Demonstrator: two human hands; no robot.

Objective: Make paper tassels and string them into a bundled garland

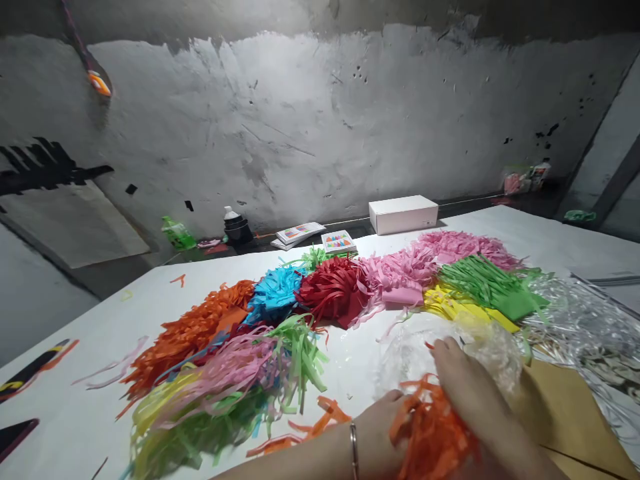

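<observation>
The orange paper bundle lay between the two hands, against the left hand, whose fingers were mostly hidden by the strips, so how firmly they were closed could not be told. The right hand was bent over the crumpled clear plastic bag; whether its fingers were clamped on the film could not be made out. The bundle's lower end was blurred and cut off by the frame.

Far beyond the grip stood a white box, closed, with small print at its lower right corner too tiny to read. Left of it, printed cards showed rows of coloured shapes, any wording illegible. Farther left were a black container with a white-topped bottle in it and a green bottle. Far to the right, a white bottle bore an unreadable label, beside a clear bag of something pinkish. Just right of the grip lay a brown envelope, partly covered by the right forearm.
</observation>
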